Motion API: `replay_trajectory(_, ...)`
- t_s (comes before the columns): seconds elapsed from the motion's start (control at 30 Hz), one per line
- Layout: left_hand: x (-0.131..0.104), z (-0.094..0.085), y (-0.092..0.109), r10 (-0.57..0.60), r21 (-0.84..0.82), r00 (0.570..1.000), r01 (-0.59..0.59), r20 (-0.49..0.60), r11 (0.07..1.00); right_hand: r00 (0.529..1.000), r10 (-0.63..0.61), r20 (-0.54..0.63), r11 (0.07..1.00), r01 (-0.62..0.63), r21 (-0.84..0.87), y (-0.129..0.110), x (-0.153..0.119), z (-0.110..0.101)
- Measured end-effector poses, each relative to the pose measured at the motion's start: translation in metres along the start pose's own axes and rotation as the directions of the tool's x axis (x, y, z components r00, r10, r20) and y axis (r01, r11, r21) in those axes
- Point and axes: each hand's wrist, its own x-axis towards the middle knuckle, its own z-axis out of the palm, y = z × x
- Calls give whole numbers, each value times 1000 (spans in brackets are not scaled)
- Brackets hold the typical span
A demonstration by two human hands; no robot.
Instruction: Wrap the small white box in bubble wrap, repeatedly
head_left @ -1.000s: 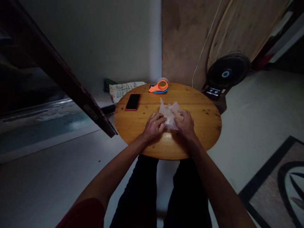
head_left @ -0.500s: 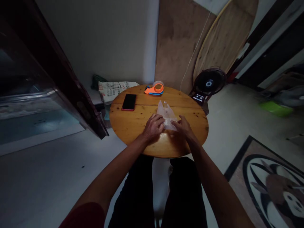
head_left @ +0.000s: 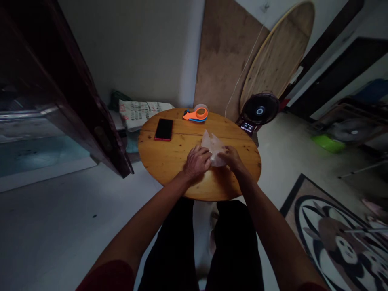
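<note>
A thin, whitish plastic bag (head_left: 214,148) lies near the middle of the round wooden table, its pointed handle ends toward the far side. My left hand (head_left: 197,161) is closed on the bag's left edge, fingers curled. On the opposite edge my right hand (head_left: 230,157) pinches the plastic between thumb and fingers. Behind the bag stands an orange and blue tape dispenser (head_left: 197,114) with a roll in it. A dark phone (head_left: 164,129) with a red edge rests flat to the left.
The wooden table (head_left: 169,161) has an open dark door frame (head_left: 103,121) to its left. Behind it lies a printed sack (head_left: 142,113). A black fan (head_left: 260,110) stands at the back right, before a leaning round board (head_left: 279,52). A panda mat (head_left: 336,238) covers floor at right.
My right hand has curled further around the bag's right edge, and the bag's near end looks more rounded. My left hand stays on its side. The view has shifted slightly to the right.
</note>
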Motion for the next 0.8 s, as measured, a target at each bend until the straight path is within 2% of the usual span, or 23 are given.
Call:
replay_trajectory(0.07, 0, 0, 0, 7, -15, 1000, -7, 13, 1000, 996, 91, 26, 986, -93, 141, -11, -3, 2)
replay_trajectory(0.17, 1, -1, -1, 18, -21, 999, -17, 32, 1000, 989, 134, 66, 960, -146, 239, -28, -10, 5)
replay_trajectory(0.37, 2, -3, 0, 19, -38, 998, -17, 52, 999, 985, 155, 79, 953, -170, 250, -49, -13, 15)
replay_trajectory(0.57, 2, -3, 2, -18, -36, 999, 19, 38, 999, 987, 153, 49, 954, -160, 253, -47, -12, 14)
replay_trajectory(0.7, 1, -4, 1, 23, -8, 997, -22, 74, 1000, 986, 134, 105, 935, -160, 316, -43, -16, 8)
replay_trajectory(0.8, 1, -5, -1, 35, -12, 994, -34, 103, 999, 988, 133, 72, 938, -149, 314, -46, -17, 10)
